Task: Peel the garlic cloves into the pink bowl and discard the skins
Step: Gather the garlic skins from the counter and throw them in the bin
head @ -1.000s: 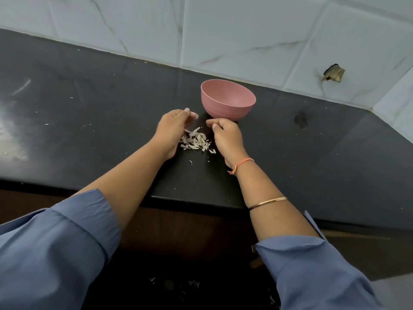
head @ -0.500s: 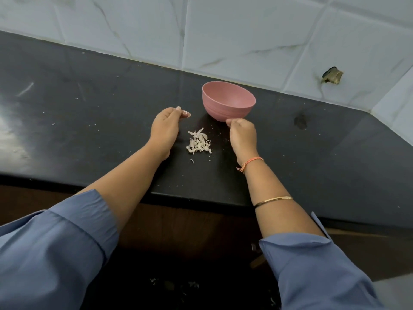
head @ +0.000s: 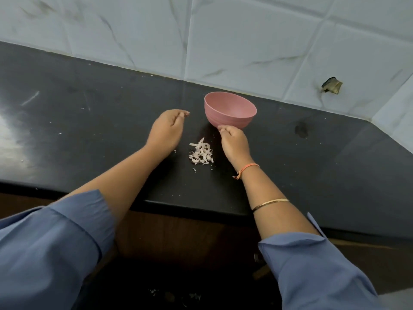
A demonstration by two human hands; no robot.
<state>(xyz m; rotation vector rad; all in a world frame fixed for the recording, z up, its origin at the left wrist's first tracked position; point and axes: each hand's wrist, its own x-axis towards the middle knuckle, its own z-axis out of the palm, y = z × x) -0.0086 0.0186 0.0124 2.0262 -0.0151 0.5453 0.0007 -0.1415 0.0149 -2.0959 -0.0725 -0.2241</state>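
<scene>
One pink bowl (head: 230, 110) stands near the counter's (head: 312, 166) back edge. One heap of garlic skins (head: 201, 152) lies between my left hand (head: 166, 129) and right hand (head: 234, 143). Both have curled fingers, and I cannot tell if either holds anything.

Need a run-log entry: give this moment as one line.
left hand: curled, contents unclear | right hand: curled near pink bowl | garlic skins: piled on countertop between hands

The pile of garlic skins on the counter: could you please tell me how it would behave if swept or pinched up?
The garlic skins are thin, curled, loose flakes, so probably very light and apt to scatter rather than slide as one. Stray bits already dot the dark countertop, so a pinch would likely leave some behind.
</scene>
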